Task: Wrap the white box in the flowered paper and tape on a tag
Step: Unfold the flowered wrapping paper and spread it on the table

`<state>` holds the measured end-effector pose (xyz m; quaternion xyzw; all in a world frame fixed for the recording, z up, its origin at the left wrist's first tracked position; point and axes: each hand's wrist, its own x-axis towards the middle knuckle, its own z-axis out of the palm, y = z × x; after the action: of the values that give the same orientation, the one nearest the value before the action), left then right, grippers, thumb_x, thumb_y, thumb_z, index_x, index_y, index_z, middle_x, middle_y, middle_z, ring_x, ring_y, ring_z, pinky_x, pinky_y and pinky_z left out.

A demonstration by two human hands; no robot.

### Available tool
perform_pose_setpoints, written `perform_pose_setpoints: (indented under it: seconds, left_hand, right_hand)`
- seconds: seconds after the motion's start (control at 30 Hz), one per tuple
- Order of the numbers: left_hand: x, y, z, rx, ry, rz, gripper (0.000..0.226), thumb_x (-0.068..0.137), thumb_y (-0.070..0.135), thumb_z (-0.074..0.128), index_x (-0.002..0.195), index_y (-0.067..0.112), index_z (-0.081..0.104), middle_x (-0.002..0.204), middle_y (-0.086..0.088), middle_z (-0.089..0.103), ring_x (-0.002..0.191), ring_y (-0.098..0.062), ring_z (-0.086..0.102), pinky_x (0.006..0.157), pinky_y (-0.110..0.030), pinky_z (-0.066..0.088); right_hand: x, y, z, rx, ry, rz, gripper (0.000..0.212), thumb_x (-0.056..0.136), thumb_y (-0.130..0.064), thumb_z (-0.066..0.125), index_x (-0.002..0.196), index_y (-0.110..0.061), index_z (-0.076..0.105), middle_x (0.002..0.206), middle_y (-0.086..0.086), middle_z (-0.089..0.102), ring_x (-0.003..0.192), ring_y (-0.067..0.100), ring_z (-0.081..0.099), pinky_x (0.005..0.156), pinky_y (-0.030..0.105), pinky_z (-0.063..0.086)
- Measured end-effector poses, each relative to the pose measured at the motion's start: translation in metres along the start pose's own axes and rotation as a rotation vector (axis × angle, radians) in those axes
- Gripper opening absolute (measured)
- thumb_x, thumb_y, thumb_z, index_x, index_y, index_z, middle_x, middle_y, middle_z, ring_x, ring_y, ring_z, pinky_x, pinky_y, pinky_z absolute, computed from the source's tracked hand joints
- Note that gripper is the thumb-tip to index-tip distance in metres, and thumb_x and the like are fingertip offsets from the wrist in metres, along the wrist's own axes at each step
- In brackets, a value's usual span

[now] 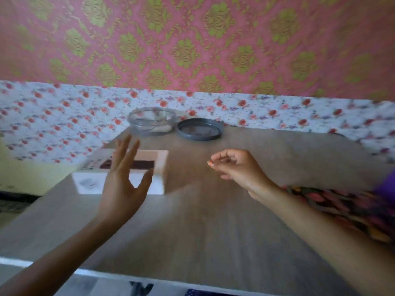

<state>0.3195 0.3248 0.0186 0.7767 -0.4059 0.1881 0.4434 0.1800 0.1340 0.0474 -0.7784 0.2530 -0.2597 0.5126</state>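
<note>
The white box (89, 184) lies at the left of the wooden table (213, 227), with a dark picture on its top. My left hand (123, 184) is raised in front of the box, fingers straight and spread, and holds nothing; it hides the middle of the box. My right hand (237, 167) hovers over the table's middle, to the right of the box, with loosely curled fingers and nothing visible in it. A white sheet with red flowers (53, 120) spreads behind the table; blur hides whether it is paper or cloth. No tag or tape shows.
A clear glass bowl (151, 122) and a dark grey round lid (199, 129) stand side by side at the table's far edge. A dark flowered cloth (342, 206) lies at the right edge. A pink and green patterned wall rises behind.
</note>
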Motion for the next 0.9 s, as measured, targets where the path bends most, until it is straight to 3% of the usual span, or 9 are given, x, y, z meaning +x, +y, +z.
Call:
perform_pose_setpoints:
  seconds: [0.17,0.37,0.47,0.53,0.63,0.73,0.77,0.83,0.9]
  left_hand:
    - [-0.006,0.086,0.091,-0.283,-0.373,0.417,0.056,0.083,0.038,0.051,0.135,0.019,0.041,0.143,0.005,0.034,0.135,-0.008,0.026,0.111,-0.015,0.019]
    - [-0.016,0.162,0.189,-0.377,-0.81,0.87,0.044,0.09,0.013,0.042,0.133,0.018,0.051,0.145,0.003,0.037,0.137,-0.002,0.024,0.114,-0.019,0.017]
    - [-0.015,0.182,0.203,-0.405,-0.908,0.95,0.055,0.078,0.002,0.041,0.126,0.022,0.059,0.14,0.007,0.044,0.132,-0.003,0.035,0.11,-0.012,0.021]
    - [-0.014,0.181,0.203,-0.405,-0.952,0.935,0.064,0.071,-0.003,0.04,0.126,0.024,0.059,0.141,0.009,0.045,0.13,-0.005,0.04,0.108,-0.011,0.025]
    - [-0.008,0.162,0.211,-0.371,-0.949,0.862,0.062,0.076,0.005,0.034,0.131,0.025,0.054,0.14,0.014,0.042,0.13,0.002,0.036,0.108,-0.009,0.024]
    - [0.005,0.137,0.222,-0.229,-0.978,0.826,0.049,0.087,0.013,0.042,0.12,0.045,0.059,0.142,0.011,0.041,0.136,-0.007,0.034,0.112,-0.016,0.023]
    - [0.007,0.131,0.22,-0.188,-0.938,0.899,0.04,0.09,0.019,0.042,0.119,0.039,0.061,0.14,0.008,0.046,0.134,-0.008,0.037,0.111,-0.018,0.025]
    - [0.007,0.131,0.207,-0.211,-0.84,1.016,0.034,0.095,0.033,0.042,0.117,0.023,0.065,0.127,0.006,0.06,0.119,-0.006,0.053,0.101,-0.017,0.039]
    - [0.008,0.138,0.185,-0.252,-0.776,1.033,0.039,0.096,0.045,0.036,0.104,0.025,0.069,0.109,0.008,0.07,0.098,-0.005,0.064,0.082,-0.02,0.05]
  right_hand:
    - [-0.023,0.028,-0.099,-0.137,0.218,-0.014,0.012,0.077,-0.017,0.074,0.073,-0.024,0.065,0.075,0.0,0.066,0.071,0.009,0.058,0.073,0.025,0.047]
    - [-0.074,0.074,-0.206,-0.472,0.293,0.022,0.01,0.084,-0.01,0.065,0.087,-0.019,0.069,0.097,0.005,0.072,0.091,0.013,0.065,0.089,0.027,0.049]
    - [-0.102,0.086,-0.233,-0.609,0.194,0.054,0.015,0.088,-0.012,0.061,0.098,-0.006,0.071,0.105,0.006,0.071,0.097,0.009,0.061,0.082,0.009,0.042]
    - [-0.112,0.094,-0.24,-0.686,0.115,0.06,0.018,0.09,-0.017,0.06,0.102,-0.008,0.07,0.108,0.003,0.07,0.102,0.011,0.06,0.087,0.014,0.04]
    - [-0.118,0.104,-0.239,-0.713,0.053,0.064,0.021,0.09,-0.019,0.059,0.106,-0.01,0.069,0.109,0.003,0.069,0.101,0.013,0.062,0.089,0.028,0.047]
    - [-0.115,0.111,-0.235,-0.743,0.116,0.001,0.02,0.091,-0.021,0.058,0.105,-0.012,0.069,0.105,0.001,0.07,0.095,0.011,0.063,0.084,0.03,0.051]
    - [-0.113,0.111,-0.233,-0.742,0.137,-0.014,0.02,0.091,-0.021,0.057,0.105,-0.012,0.069,0.104,0.001,0.07,0.094,0.01,0.064,0.083,0.029,0.051]
    - [-0.109,0.109,-0.23,-0.705,0.157,-0.017,0.021,0.092,-0.021,0.056,0.106,-0.012,0.069,0.104,0.001,0.07,0.095,0.011,0.064,0.083,0.026,0.049]
    - [-0.105,0.101,-0.224,-0.589,0.093,0.012,0.023,0.093,-0.023,0.054,0.11,-0.015,0.067,0.106,-0.003,0.069,0.098,0.006,0.062,0.084,0.02,0.046]
